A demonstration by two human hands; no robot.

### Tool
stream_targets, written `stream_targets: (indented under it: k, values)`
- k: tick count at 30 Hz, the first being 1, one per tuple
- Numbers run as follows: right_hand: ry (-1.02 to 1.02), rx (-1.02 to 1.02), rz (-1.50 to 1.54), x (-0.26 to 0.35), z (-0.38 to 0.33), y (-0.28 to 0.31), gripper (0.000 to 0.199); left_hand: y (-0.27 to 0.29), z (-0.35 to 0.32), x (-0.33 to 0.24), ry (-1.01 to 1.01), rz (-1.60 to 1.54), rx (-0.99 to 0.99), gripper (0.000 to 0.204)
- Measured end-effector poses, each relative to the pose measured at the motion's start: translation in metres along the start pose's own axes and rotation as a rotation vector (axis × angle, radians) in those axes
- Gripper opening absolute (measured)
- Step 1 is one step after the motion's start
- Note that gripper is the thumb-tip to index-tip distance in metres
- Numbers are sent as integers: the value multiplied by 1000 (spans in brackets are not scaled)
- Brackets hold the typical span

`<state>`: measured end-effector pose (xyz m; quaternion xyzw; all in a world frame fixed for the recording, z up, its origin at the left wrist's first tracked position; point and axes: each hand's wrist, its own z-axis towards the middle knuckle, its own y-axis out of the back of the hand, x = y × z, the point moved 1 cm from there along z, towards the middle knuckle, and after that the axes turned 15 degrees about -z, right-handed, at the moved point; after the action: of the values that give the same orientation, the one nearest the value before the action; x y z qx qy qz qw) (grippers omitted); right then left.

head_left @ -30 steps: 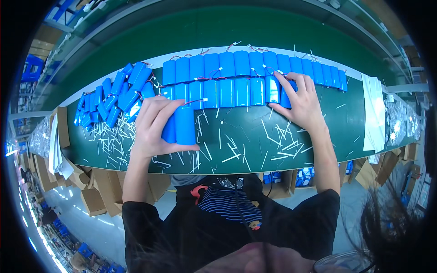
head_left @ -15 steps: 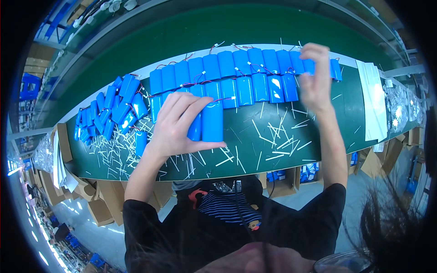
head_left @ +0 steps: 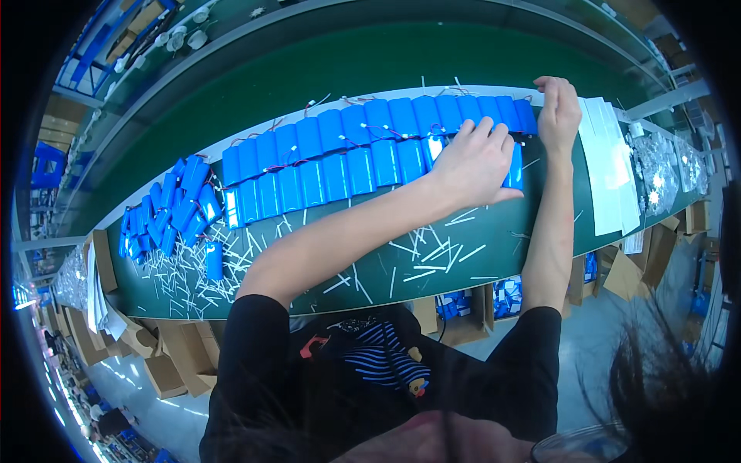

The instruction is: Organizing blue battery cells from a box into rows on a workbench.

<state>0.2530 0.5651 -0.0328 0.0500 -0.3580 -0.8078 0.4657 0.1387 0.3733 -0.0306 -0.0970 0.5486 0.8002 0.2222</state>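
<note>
Blue shrink-wrapped battery packs (head_left: 336, 177) lie side by side in two long rows on the green table, with thin red and black leads and white plugs between the rows. Reaching across to the right, my left hand (head_left: 477, 163) is closed around a blue battery pack (head_left: 515, 168) at the right end of the near row. The hand hides part of that row. My right hand (head_left: 559, 116) stands beside the right end of the far row, its fingers loosely bent and apart from the thumb, with nothing seen in it.
A loose pile of battery packs (head_left: 184, 202) lies at the left. White thin strips (head_left: 436, 251) are scattered along the near side of the green table (head_left: 370, 282). White sheets (head_left: 606, 166) and clear plastic bags (head_left: 656, 174) lie at the right. Cardboard boxes (head_left: 185, 347) stand below the table edge.
My left hand has carried battery packs from the middle front to the right end of the near row. My right hand has moved slightly right and down. The view has shifted a little.
</note>
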Motion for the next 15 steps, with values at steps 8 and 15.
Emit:
stream_targets:
  k: [8, 15]
  values:
    - [-15, 179, -24, 10, -1, -11, 32, -36, -8, 10, -53, 189, -86, 66]
    - [143, 404, -63, -5, -18, -31, 33, -39, -5, 12, -18, 150, -30, 53]
